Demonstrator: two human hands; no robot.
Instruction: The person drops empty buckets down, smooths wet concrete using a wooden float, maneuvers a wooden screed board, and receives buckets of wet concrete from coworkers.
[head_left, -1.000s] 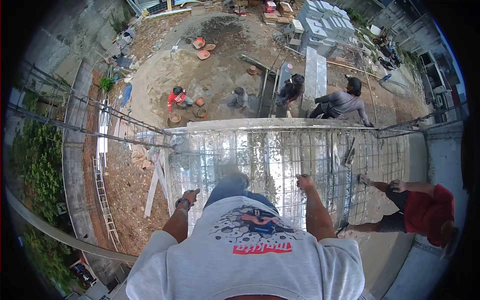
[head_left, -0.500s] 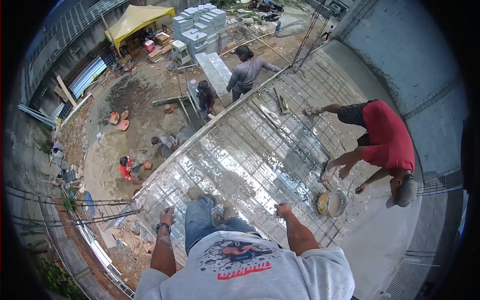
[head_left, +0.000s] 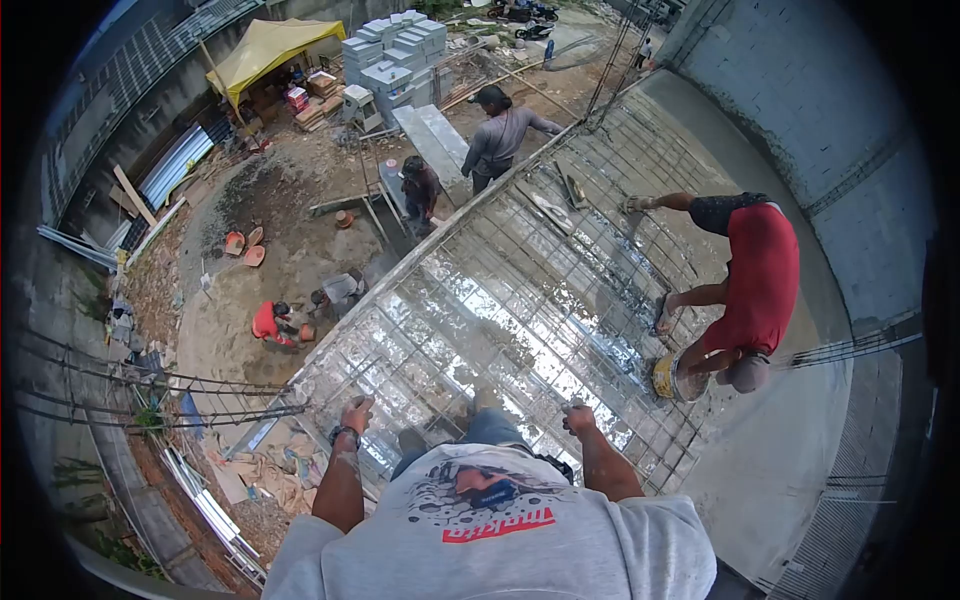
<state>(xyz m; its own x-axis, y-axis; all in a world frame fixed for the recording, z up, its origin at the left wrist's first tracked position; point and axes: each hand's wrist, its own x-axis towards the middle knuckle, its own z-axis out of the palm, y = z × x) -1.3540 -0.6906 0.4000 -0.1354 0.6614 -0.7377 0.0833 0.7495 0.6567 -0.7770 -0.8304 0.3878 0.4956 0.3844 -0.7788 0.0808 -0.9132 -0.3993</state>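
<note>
My left hand (head_left: 357, 413), a dark watch at its wrist, hangs at my left side with the fingers curled in. Nothing shows between them. My right hand (head_left: 578, 420) hangs at my right side, closed, with a small greyish patch at the fingers; what it holds, if anything, I cannot make out. Both hands are above a grid of steel rebar (head_left: 480, 345) over wet, shiny decking. My shoes are partly hidden by my legs and shirt.
On the right, a person in red (head_left: 765, 270) bends over a yellow bucket (head_left: 664, 378), one arm reaching into it. Rebar ends (head_left: 200, 395) jut out at left. Beyond the slab edge (head_left: 400, 275), several people work below. A grey block wall (head_left: 810, 130) stands right.
My legs have moved in a step and my view has shifted slightly. The person in red has reached into the bucket. The worker in red below has leaned toward a pail.
</note>
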